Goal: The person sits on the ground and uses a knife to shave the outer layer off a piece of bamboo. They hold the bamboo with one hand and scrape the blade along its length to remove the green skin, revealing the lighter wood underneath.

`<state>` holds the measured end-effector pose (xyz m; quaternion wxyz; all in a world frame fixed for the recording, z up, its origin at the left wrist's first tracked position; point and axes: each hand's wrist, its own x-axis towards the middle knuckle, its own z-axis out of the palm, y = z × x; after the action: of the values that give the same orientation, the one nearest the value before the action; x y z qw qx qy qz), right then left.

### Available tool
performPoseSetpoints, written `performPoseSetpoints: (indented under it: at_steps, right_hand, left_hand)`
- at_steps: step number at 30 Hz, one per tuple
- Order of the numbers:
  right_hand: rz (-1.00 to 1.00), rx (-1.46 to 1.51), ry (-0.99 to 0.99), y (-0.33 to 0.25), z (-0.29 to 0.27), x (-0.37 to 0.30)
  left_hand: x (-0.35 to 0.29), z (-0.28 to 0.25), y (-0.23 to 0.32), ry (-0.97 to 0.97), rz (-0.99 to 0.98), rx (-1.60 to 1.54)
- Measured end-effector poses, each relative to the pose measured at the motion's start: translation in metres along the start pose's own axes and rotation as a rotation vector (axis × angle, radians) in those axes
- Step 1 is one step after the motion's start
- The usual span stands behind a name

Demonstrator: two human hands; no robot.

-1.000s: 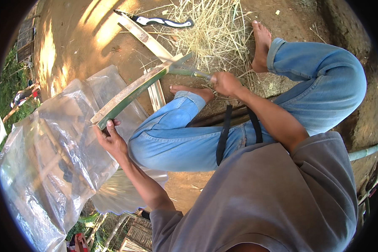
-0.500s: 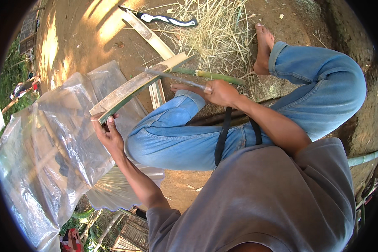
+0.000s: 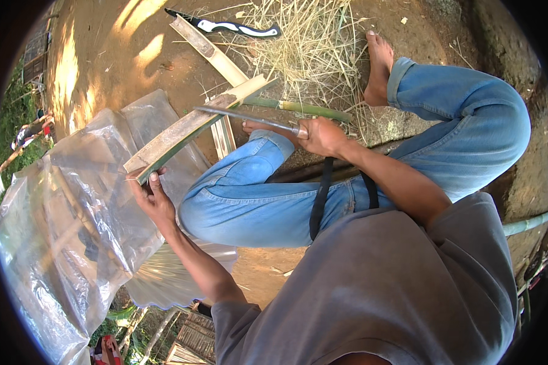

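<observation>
**Left hand (image 3: 157, 201) steadies a bamboo strip (image 3: 192, 129), knife (image 3: 259, 120) held across it in the right hand (image 3: 321, 135)**

In the head view, the hands are apart, each clamped on something of its own. At nine o'clock, the left hand pinches the near end of the bamboo strip between thumb and fingers. The strip slants from there up toward eleven o'clock, its pale face upward and its green skin along the lower edge. Just past the centre, toward one o'clock, the right hand is closed round the knife's handle. The long, narrow blade points toward ten o'clock and crosses in front of the strip; whether it touches the bamboo, I cannot tell.

A second split bamboo piece (image 3: 213, 56) lies on the ground (image 3: 106, 79) toward eleven o'clock, its lower end by the far part of the strip. Beyond it, near twelve, is a tool with a black-and-white handle (image 3: 240, 28). A heap of pale shavings (image 3: 310, 52) spreads between twelve and one o'clock, and a green bamboo stick (image 3: 313, 109) lies just below it. The person's bare foot (image 3: 379, 67) rests at one o'clock, beside the heap. Clear plastic sheeting (image 3: 73, 237) covers the area from seven to ten o'clock, beneath and beyond the left hand. Another green pole (image 3: 526, 224) shows near three o'clock.
</observation>
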<state>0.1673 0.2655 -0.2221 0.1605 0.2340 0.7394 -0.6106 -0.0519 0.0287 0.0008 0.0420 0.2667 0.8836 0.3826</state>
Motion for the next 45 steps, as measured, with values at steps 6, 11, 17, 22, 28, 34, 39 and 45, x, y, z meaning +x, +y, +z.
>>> performPoseSetpoints:
  at_steps: [6,11,17,22,28,34,39,45]
  right_hand:
    - [0.058,-0.060,0.019,0.022,-0.010,0.018]
    - [0.287,-0.048,0.063,0.048,-0.015,0.029]
    - [0.105,-0.028,0.062,0.065,-0.003,0.030]
    - [0.292,-0.122,0.002,0.030,-0.026,0.021]
    - [-0.210,0.013,-0.033,-0.044,-0.001,0.000]
    - [0.003,0.023,0.006,-0.026,-0.011,0.008]
    - [-0.037,-0.166,-0.049,-0.026,-0.008,0.012]
    - [-0.023,-0.116,0.144,-0.011,-0.003,0.012]
  left_hand:
    - [-0.003,-0.002,-0.002,-0.005,-0.011,0.026]
    - [0.002,-0.001,0.000,-0.033,-0.017,0.028]
    - [0.007,-0.002,0.004,-0.071,0.049,0.003]
    - [0.002,0.009,0.010,0.090,-0.041,0.026]
    - [0.003,0.022,0.007,0.215,-0.102,0.042]
    - [0.001,0.027,0.016,0.246,-0.117,0.040]
    - [0.000,0.024,0.013,0.211,-0.112,0.024]
    - [0.000,0.021,0.010,0.207,-0.094,0.032]
